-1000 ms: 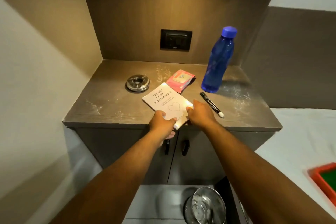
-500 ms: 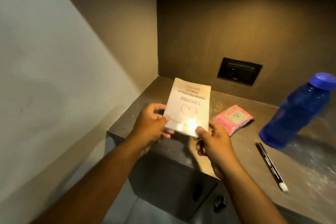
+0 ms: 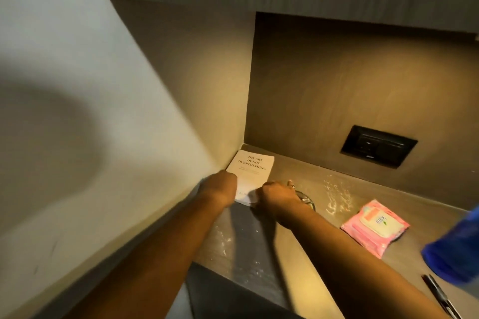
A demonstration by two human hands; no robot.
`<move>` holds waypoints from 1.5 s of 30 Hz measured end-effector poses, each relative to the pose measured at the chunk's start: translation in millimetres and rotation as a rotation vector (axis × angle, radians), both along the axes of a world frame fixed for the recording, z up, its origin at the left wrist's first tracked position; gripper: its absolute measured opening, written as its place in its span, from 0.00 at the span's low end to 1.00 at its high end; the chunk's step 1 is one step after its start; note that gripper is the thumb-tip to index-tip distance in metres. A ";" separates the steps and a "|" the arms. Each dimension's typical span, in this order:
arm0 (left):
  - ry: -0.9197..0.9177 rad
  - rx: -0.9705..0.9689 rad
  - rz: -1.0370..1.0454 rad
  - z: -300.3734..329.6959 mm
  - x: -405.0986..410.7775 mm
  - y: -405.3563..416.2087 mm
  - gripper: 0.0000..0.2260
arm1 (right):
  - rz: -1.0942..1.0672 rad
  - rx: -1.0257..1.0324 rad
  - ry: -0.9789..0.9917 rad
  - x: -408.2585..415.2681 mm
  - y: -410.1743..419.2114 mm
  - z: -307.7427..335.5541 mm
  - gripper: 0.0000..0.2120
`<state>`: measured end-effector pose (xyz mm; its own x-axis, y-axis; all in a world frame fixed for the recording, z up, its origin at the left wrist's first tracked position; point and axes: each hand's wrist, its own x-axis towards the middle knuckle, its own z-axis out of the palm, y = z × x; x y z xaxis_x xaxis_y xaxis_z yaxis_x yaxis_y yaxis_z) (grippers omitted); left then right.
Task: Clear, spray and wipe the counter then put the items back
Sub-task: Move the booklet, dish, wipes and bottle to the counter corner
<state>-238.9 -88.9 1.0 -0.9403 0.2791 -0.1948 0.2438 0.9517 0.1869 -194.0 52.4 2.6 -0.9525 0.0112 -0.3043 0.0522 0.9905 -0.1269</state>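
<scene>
The white paperback book [image 3: 249, 173] is pinched by left grip [image 3: 220, 189] and right grip [image 3: 278, 198] at the brown bench's [image 3: 259, 254] 10 o'clock corner.

One head-worn view looks down and leftward, close over the counter [image 3: 259, 254] toward its back-left corner.

Your left hand [image 3: 220, 188] and right hand [image 3: 276, 195] both grip the near edge of the white book [image 3: 250, 172], which sits at the worktop's [image 3: 259, 254] back left corner against the side wall. A pink wipes packet [image 3: 374, 230] lies near the blue bottle [image 3: 458, 251]; a black marker [image 3: 440, 295] lies beside the bottle.
</scene>
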 end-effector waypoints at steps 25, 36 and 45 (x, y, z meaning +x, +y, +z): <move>0.045 0.280 -0.111 -20.9 3.8 56.8 0.08 | -0.776 -0.370 0.242 56.7 107.3 -10.5 0.16; -0.178 0.666 0.202 -27.9 32.3 99.1 0.08 | -0.881 -0.727 0.243 46.7 72.3 -40.4 0.12; -0.075 0.857 0.391 -12.6 -36.8 25.6 0.10 | -0.693 -0.830 0.274 -47.1 7.9 -18.4 0.06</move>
